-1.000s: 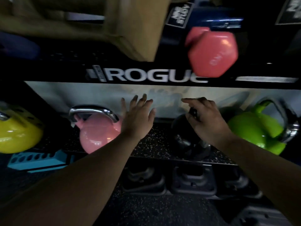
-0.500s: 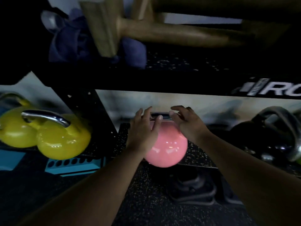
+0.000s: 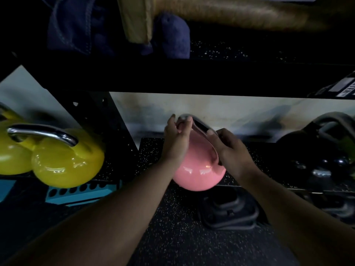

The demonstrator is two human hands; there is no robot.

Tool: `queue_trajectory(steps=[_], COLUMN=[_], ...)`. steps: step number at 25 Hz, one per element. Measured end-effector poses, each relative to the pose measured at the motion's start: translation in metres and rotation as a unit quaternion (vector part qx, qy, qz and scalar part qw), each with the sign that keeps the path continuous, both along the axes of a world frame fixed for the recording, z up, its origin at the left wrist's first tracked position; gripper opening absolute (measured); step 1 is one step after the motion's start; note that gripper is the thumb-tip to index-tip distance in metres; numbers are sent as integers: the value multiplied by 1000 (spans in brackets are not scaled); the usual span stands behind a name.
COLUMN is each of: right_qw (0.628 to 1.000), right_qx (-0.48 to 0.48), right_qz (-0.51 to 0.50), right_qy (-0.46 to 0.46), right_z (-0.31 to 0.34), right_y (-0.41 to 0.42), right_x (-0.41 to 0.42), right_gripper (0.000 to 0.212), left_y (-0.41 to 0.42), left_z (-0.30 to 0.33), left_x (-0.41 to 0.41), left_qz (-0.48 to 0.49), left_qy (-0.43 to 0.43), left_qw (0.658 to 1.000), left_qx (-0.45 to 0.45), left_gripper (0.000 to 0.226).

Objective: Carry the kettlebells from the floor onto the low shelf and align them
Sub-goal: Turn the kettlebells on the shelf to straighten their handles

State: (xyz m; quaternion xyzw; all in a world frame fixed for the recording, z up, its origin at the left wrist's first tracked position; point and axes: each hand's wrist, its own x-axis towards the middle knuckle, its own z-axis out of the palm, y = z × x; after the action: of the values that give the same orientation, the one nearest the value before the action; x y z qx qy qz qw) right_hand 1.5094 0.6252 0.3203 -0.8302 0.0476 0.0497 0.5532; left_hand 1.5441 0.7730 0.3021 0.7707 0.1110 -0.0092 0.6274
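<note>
A pink kettlebell (image 3: 197, 172) with a steel handle sits at the front edge of the low speckled shelf (image 3: 151, 152), its handle turned diagonally. My left hand (image 3: 175, 141) grips the far end of the handle. My right hand (image 3: 233, 152) holds the near end of it. Two yellow kettlebells (image 3: 65, 164) with steel handles rest on the shelf section to the left. A black kettlebell (image 3: 311, 150) stands on the shelf at the right, with a sliver of green behind it.
A black shelf beam (image 3: 192, 77) runs overhead, carrying blue cloth (image 3: 76, 25) and a tan padded item (image 3: 230, 14). A black upright post (image 3: 99, 120) divides the shelf sections. A teal block (image 3: 80, 192) and black moulded bases (image 3: 228, 212) lie on the speckled floor below.
My view has swung left from the black and green kettlebells to the pink one. Both hands went from resting on its top to gripping the handle, which is now turned diagonally.
</note>
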Motion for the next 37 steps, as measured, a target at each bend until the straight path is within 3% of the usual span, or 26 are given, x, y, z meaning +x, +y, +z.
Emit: queue_trajectory(steps=[3,8,15,18,22,26,33,37], right_qw=[996,993,971,961,963,970,985,976], right_qx=[90,120,229,263,258,232,168,213], right_qz=[9,1,-67,-85,-80,-69,-38,-50], right_qy=[20,3,-4,-4,2,12,6,17], right_z=[4,-6,-17,-19,-23,-20,-14,-11], right_y=[-3,36,67,79,86,77,68,73], right_x=[4,1,3,10,14,14,11,9], right_gripper=[33,47,47,49,45,44,47,46], left_y=[-16,3,3,6,15,12,11,11], left_z=[-3,2,-10,-8,-15,-14,-10,-10], left_x=[0,52,42,58,58,52,50,50], left_qz=[20,-40,-46,-55,-78,-89,-84,-81], left_qy=[-3,100,10,26,57,28,-9,-3], left_qw=[999,994,998,995,990,991,996,997], left_qx=[-42,-2,-30,-78,-98,-94,-21,0], left_gripper=[45,63,53,57,52,51,49,51])
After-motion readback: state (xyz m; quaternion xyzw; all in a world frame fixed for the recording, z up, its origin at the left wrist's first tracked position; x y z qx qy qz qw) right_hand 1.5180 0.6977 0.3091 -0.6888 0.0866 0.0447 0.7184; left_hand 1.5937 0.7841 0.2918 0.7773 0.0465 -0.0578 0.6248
